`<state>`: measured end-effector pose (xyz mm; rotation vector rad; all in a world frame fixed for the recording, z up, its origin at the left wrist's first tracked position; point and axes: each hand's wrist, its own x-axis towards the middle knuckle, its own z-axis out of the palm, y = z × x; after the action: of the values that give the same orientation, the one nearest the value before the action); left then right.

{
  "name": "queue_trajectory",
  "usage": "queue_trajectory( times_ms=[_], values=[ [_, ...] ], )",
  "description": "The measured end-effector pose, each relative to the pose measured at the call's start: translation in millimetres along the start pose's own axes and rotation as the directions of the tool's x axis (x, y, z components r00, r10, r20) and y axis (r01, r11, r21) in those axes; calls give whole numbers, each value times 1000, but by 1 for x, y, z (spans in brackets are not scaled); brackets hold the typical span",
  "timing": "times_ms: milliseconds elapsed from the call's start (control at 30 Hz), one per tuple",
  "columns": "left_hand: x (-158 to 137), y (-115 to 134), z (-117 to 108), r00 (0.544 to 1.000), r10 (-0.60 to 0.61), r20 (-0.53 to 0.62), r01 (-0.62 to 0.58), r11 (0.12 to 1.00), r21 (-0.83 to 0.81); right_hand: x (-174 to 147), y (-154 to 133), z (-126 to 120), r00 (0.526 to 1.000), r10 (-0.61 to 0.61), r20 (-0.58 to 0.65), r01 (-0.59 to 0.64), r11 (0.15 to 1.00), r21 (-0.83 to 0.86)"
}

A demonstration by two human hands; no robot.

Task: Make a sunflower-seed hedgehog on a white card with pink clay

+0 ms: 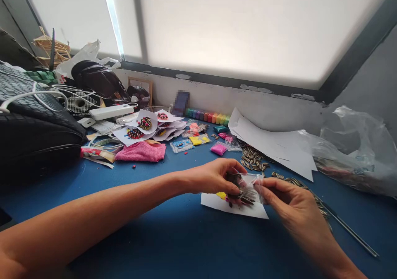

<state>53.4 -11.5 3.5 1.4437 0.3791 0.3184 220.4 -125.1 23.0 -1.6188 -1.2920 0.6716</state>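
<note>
A small clear plastic bag (252, 182) with dark seeds showing through it is held between both hands. My left hand (214, 174) grips its left side, thumb in front and fingers curled behind. At its right edge, my right hand (287, 196) pinches the plastic between thumb and fingers. Below the bag, a white paper card (214, 204) lies on the blue table (173, 237), partly covered by my left hand and the bag. A patch of yellow clay (221, 195) shows on the card. Striped sunflower seeds (252, 159) lie scattered just beyond my hands.
Finished-looking seed cards (144, 122), a pink cloth (141, 151) and a purple clay packet (218, 148) lie farther back. White sheets (273, 142) and a plastic bag (356, 159) are right; a thin metal rod (350, 231) lies near my right hand. A black bag (34, 130) stands left.
</note>
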Motion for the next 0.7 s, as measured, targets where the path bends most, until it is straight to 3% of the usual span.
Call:
queue_trajectory(
  times_ms=[300, 533, 700],
  values=[
    [0, 1, 2, 1000, -2, 22, 2, 1000, -30, 2, 3, -1, 991, -68, 114, 61, 996, 66],
    [-3, 9, 7, 996, -73, -51, 71, 996, -46, 0, 6, -2, 999, -34, 4, 34, 998, 46],
    [-2, 10, 7, 996, -62, -63, 62, 998, 2, -1, -1, 1, 996, -28, 83, 19, 995, 101]
  ],
)
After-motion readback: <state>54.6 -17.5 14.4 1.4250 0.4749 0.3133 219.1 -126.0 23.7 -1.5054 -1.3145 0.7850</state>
